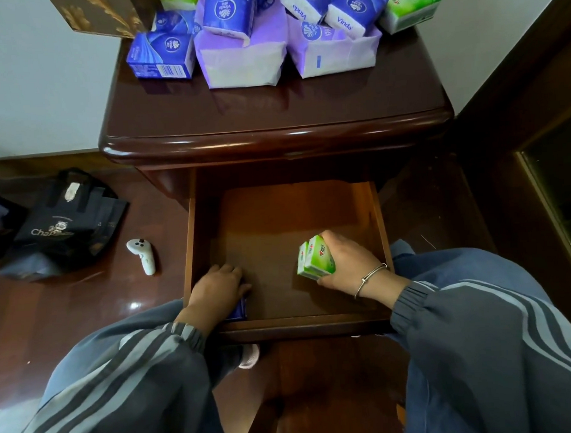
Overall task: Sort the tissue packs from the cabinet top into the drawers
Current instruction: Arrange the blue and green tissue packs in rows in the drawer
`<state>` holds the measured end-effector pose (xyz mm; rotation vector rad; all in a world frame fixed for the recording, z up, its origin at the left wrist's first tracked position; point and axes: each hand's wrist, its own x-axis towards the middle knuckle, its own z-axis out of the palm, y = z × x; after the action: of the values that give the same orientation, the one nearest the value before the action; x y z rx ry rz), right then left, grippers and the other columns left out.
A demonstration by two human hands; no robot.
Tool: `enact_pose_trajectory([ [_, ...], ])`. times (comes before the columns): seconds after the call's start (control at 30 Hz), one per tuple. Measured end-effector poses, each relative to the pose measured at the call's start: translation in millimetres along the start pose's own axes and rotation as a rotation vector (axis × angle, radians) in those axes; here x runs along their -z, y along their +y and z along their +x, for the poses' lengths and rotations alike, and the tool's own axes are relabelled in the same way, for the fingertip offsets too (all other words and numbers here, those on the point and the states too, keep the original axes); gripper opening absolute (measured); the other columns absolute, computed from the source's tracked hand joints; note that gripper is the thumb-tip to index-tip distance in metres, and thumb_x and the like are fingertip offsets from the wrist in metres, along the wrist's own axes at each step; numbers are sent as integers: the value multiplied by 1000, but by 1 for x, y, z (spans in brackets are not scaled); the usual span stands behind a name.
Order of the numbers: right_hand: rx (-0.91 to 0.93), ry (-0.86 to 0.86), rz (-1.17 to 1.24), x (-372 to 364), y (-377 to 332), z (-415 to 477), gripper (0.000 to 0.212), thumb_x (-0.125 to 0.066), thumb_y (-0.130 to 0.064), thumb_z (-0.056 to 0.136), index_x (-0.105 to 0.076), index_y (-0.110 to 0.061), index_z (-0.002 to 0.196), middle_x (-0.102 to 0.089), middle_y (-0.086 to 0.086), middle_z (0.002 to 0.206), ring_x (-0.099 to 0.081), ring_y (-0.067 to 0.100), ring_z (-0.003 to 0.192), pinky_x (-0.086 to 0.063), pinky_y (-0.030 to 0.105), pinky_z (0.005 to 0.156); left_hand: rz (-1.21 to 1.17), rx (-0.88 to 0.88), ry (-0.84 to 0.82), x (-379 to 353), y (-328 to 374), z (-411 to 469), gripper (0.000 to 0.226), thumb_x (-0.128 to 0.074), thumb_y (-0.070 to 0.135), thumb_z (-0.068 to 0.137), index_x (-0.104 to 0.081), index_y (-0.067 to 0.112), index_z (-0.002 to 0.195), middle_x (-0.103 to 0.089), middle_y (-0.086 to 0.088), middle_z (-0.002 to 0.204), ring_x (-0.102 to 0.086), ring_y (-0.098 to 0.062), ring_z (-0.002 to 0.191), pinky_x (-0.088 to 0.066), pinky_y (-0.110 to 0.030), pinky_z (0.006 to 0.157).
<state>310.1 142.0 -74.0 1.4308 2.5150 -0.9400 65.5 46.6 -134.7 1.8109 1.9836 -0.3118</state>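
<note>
Fingers point(336, 239) of your right hand point(354, 265) curl over two green packs point(315, 258), thumb beneath, pinching them side by side low in the open drawer point(303, 326), near its right wall. Their plastic wrap looks slick and the blocks inside soft, so one could slide out of the pair and land askew if you loosen your grip unevenly. Your left hand point(217, 294) lies with its fingers close together over a blue pack point(239, 313) in the near-left corner; whether it grips or only presses cannot be told. Most packs sit heaped on the glossy dark cabinet top point(272, 111), blue ones leaning on puffy purple packs point(241, 58); a careless pull there could topple the pile across that polished surface.
</note>
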Motion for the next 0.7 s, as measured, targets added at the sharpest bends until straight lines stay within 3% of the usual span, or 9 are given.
enact_pose_trajectory([
  [0.2,12,-4,1,0,-1,1,69,-79,-32,68,-38,-19,122,-53,1,116,-56,19,102,-52,34,80,310,-27,7,5,8,-5,43,-30,51,98,-53,23,122,-58,0,123,-52,-19,114,-37,-35,96],
  [0.33,48,16,-5,-3,-4,4,68,-78,-32,68,-38,-20,121,-54,0,116,-55,19,102,-53,36,81,249,-81,255,24,12,-17,42,-28,45,99,-62,21,107,-62,1,109,-56,-19,105,-38,-34,94],
  [0.43,143,43,-74,-10,-14,16,67,-76,-29,69,-39,-20,124,-52,0,119,-52,20,108,-48,37,88,-37,-5,617,41,-2,-24,24,-49,25,93,-67,11,100,-64,-8,102,-59,-28,96,-45,-40,87],
  [0.5,240,38,-174,-19,-27,32,67,-73,-24,70,-37,-21,127,-50,0,121,-49,22,112,-42,37,92,-336,294,755,42,-20,-30,27,-50,19,91,-64,6,110,-62,-14,111,-56,-34,102,-43,-42,88],
  [0.57,346,6,-285,-30,-45,50,68,-71,-19,69,-37,-22,128,-48,0,124,-46,23,115,-38,39,94,-810,614,624,38,-34,-33,28,-46,22,93,-63,8,111,-61,-15,117,-54,-31,105,-38,-35,86],
  [0.63,437,-27,-415,-42,-63,69,68,-71,-15,68,-38,-23,128,-47,0,127,-42,23,119,-35,39,95,-1371,775,391,40,-39,-35,26,-45,27,91,-66,12,89,-66,-16,101,-55,-24,85,-37,-33,75],
  [0.7,491,-57,-515,-52,-80,88,68,-70,-13,70,-38,-23,129,-46,0,130,-39,23,123,-33,40,97,-1491,790,291,38,-38,-36,34,-45,33,92,-64,13,72,-62,-8,79,-52,-21,75,-39,-34,70],
])
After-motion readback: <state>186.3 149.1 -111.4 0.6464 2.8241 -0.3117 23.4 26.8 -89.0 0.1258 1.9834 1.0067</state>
